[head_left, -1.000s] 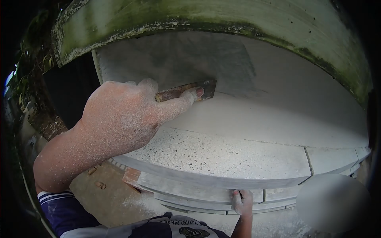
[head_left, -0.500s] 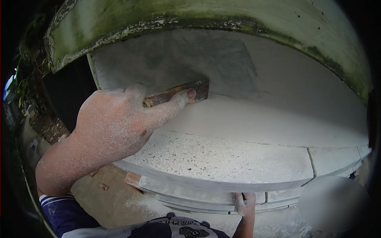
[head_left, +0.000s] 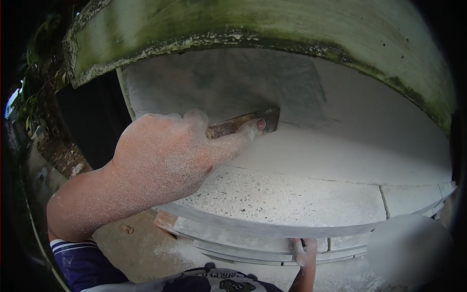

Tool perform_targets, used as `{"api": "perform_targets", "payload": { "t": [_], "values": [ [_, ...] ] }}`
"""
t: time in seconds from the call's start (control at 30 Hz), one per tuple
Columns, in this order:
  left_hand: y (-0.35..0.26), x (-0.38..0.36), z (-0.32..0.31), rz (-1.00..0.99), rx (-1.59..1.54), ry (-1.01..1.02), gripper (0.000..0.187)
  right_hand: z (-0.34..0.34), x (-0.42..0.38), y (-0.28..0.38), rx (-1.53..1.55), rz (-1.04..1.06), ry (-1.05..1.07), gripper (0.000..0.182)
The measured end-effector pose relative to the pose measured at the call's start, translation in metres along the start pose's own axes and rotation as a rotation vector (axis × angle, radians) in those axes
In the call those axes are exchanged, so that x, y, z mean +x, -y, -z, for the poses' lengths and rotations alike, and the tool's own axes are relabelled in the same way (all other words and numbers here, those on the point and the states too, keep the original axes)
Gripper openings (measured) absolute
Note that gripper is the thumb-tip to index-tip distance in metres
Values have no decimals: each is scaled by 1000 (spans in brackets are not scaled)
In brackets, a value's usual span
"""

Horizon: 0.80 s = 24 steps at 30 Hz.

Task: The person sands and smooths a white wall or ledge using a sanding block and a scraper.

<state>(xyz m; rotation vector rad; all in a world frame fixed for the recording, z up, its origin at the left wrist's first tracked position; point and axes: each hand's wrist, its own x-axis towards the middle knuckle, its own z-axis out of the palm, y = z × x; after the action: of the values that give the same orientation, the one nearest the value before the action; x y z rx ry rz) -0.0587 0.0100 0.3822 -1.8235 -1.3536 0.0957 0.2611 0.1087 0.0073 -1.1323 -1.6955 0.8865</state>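
Observation:
Coated in pale dust, my left hand (head_left: 160, 155) reaches in from the left. Its fingers and thumb are closed on a worn, flat-bladed tool (head_left: 233, 125), which lies against a smooth pale grey surface (head_left: 340, 141). A darker grey patch (head_left: 296, 87) shows beyond the blade. My right hand (head_left: 304, 251), also dusty, is low in the view at the edge of the lower pale slabs (head_left: 243, 243). Its fingers are bent and pressed together; whether they grip the edge or some small thing is hidden.
A green-stained, curved concrete edge (head_left: 209, 41) overhangs the surface. A speckled pale ledge (head_left: 272, 197) with a crack (head_left: 384, 202) runs along the front. At the left are a dark opening (head_left: 95, 121) and plants (head_left: 46, 68). A reddish block end (head_left: 166, 221) sits below the ledge.
My left hand has slid the tool a little to the right across the surface. The whole view has shifted slightly. My right hand remains at the lower slab edge.

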Motion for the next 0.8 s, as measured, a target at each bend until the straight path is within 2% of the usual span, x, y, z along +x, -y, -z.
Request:
{"api": "perform_targets", "payload": {
  "t": [0.17, 0.23, 0.37, 0.47, 0.63, 0.8],
  "values": [
    [1, -13, -6, 62, 53, 41, 54, 3, -2, 8, -28, 0, 8, 18],
    [-5, 4, 3, 35, 24, 26, 53, 2, -3, 7, 4, -17, -11, 18],
    [-6, 0, 3, 6, -12, -1, 55, 2, 0, 13, -52, 46, 23, 20],
    [1, -13, -5, 78, 9, 20, 57, 7, 0, 26, -110, 76, 23, 21],
    [-8, 6, 1, 86, -25, 23, 59, 5, -1, 28, -143, 186, -12, 26],
    [-3, -12, -6, 97, -14, 49, 58, 5, -4, 20, -87, 134, 24, 23]
  ]
}}
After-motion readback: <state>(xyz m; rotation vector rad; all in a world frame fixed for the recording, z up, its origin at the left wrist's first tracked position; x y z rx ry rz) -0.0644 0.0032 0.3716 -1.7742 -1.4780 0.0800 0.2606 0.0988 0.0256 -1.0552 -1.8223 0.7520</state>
